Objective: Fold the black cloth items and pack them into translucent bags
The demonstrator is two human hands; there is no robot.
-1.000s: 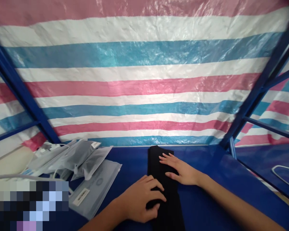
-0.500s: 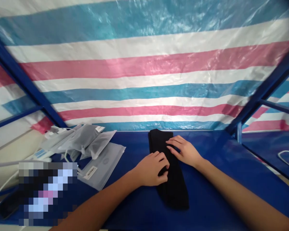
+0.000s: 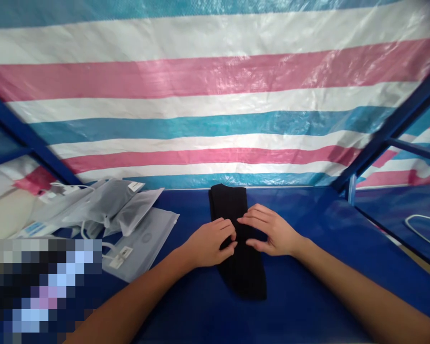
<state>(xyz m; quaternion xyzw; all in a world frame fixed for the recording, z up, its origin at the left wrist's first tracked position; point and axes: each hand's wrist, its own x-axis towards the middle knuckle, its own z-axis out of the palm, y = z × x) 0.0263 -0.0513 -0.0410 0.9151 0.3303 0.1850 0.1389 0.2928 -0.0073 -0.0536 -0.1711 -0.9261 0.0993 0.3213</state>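
Note:
A pair of black socks [image 3: 244, 272], or one folded sock, lies flat and lengthwise on the blue surface [image 3: 301, 296] in front of me. My left hand [image 3: 211, 242] rests at its left edge with the fingers bent over the cloth. A gap shows between the left thumb and fingers, with black fabric in it. From the right side my right hand [image 3: 272, 231] reaches onto the sock. Its fingers are stretched out and the thumb stands apart, the fingertips at or just above the fabric.
Several frosted zip bags [image 3: 139, 248], some with dark contents, are piled to the left, with white cables among them. Blue frame bars [image 3: 370, 143] rise at both sides. A striped plastic sheet [image 3: 215, 76] hangs behind. A white cable [image 3: 421, 220] lies at far right.
The view has shifted, so everything sits differently in the picture. My right hand has come lower along the sock, its thumb further from the fingers. The left hand stays at the left edge.

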